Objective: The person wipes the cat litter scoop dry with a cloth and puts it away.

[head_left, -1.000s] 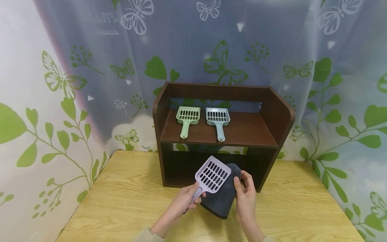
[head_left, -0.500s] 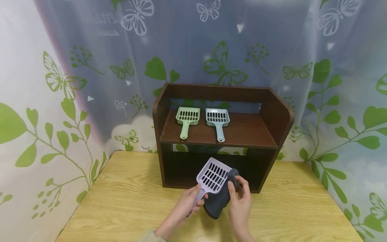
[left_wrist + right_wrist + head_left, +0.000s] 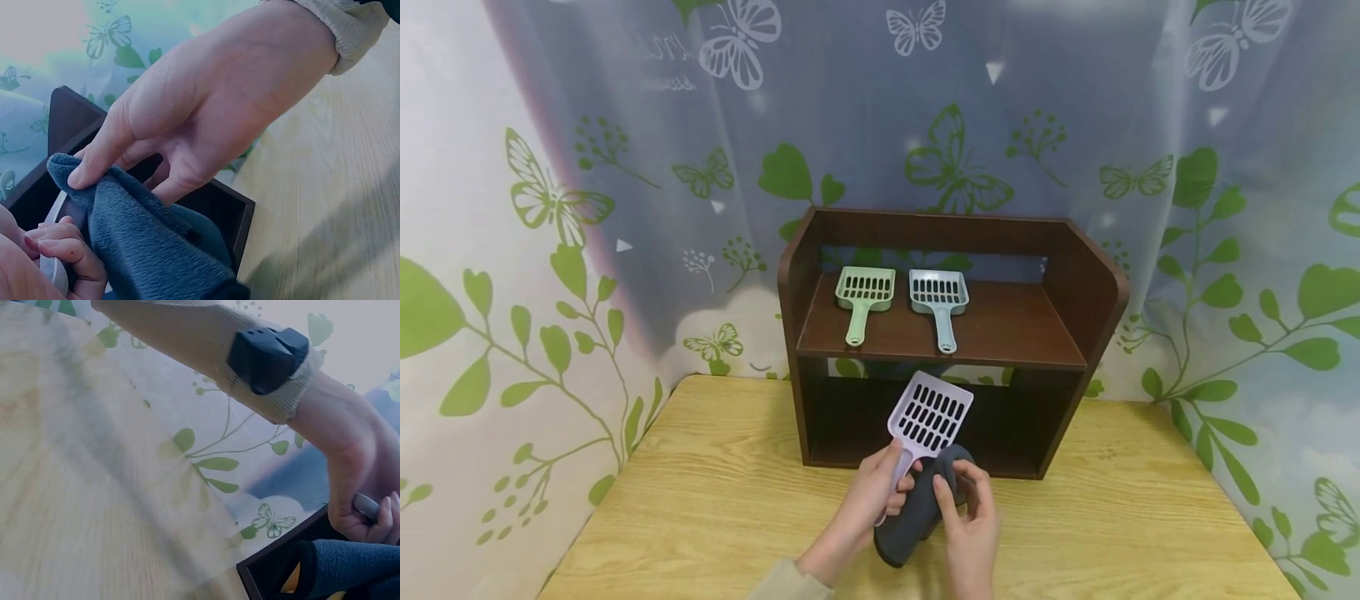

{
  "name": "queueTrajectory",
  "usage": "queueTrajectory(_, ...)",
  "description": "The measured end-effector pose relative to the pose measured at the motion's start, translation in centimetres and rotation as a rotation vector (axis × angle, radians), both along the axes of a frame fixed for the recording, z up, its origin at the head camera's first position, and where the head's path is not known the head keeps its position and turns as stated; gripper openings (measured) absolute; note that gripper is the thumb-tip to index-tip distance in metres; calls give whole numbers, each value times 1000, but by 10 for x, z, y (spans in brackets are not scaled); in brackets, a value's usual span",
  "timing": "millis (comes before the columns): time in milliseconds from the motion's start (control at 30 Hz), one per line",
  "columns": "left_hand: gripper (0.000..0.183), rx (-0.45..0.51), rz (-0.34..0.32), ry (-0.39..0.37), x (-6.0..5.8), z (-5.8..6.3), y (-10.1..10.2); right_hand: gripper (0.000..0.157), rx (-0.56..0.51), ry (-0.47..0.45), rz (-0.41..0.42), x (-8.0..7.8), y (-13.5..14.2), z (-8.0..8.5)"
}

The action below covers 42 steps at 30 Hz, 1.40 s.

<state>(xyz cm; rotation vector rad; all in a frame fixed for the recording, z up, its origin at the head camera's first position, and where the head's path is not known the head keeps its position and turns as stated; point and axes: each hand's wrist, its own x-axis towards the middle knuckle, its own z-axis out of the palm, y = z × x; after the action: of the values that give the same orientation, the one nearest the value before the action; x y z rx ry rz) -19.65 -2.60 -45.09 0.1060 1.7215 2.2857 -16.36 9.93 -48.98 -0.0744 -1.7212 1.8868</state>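
A pale purple litter scoop is tilted head-up in front of the shelf, its slotted face showing. My left hand grips the scoop by its handle. With thumb and fingers my right hand pinches a dark grey cloth close against the base of the scoop's head; the rest of the cloth hangs down beside the handle. The left wrist view shows the plush cloth folded over under the right thumb. Seen from the right wrist, the handle end pokes out of the left fist.
A dark brown two-tier shelf stands at the back of the wooden table. On its upper board lie a green litter scoop and a light blue litter scoop. A patterned curtain hangs behind.
My right hand has moved left and down, bringing the cloth from the scoop head's right side to its base. The purple scoop's head has risen slightly and stands a little more upright.
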Motion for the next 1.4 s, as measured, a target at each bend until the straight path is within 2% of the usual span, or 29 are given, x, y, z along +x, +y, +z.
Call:
queueTrajectory(133, 41, -13, -9, -1, 1, 2, 2, 23, -57, -10, 10, 1, -1, 0)
queueTrajectory(433, 42, -90, -11, 53, 1, 3, 3, 27, -83, 67, 14, -8, 9, 7)
queueTrajectory(633, 43, -156, -23, 72, 5, 4, 1, 24, -132, 46, 11, -16, 24, 16)
queueTrajectory(833, 43, -179, -40, 87, 6, 3, -3, 24, -210, 11, 38, -21, 37, 22)
queueTrajectory(967, 42, -197, -55, 94, 5, 2, -5, 23, -222, -11, 34, -24, 45, 25)
queueTrajectory(1267, 44, -309, -123, 128, 3, 0, -21, 19, -283, -11, 58, -28, 74, 34)
queueTrajectory(1400, 46, -321, -151, 139, 1, 0, -27, 18, -294, -33, 57, -27, 90, 39)
